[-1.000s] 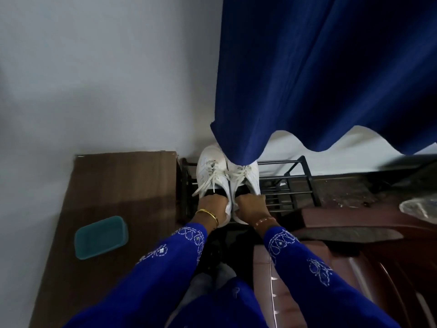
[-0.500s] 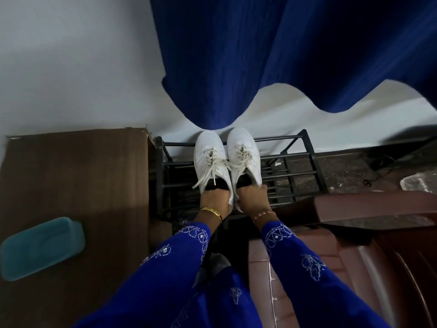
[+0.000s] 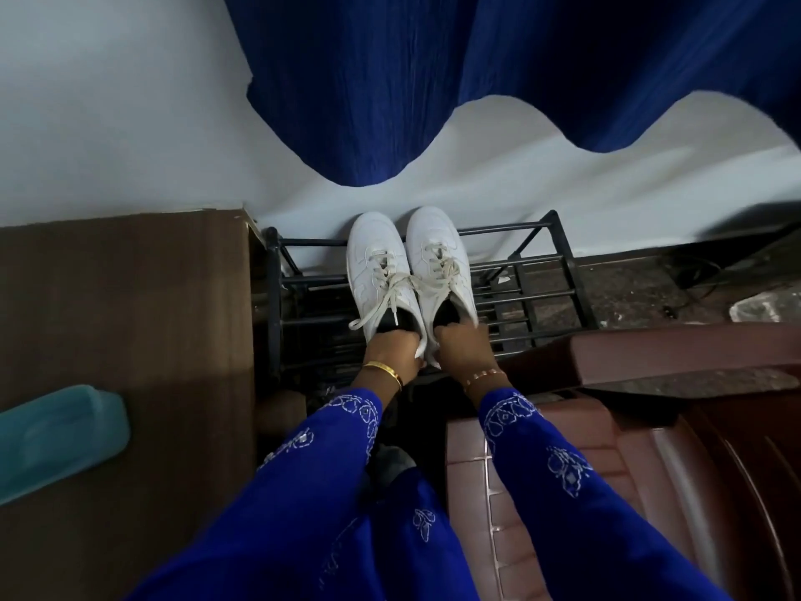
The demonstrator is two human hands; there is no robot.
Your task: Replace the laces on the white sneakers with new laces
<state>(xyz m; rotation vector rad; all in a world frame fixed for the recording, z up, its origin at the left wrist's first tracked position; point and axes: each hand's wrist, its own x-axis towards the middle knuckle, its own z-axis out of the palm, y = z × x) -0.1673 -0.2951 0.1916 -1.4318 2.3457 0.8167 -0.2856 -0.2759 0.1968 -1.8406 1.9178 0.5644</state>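
We judge the task barely begun: our left hand and right hand each grip a heel of the white leather sneakers on the black metal shoe rack, their cream old laces still tied.

A dark blue curtain hangs against a pale wall above a black metal shoe rack, flanked by a brown wooden cabinet and reddish-brown furniture.
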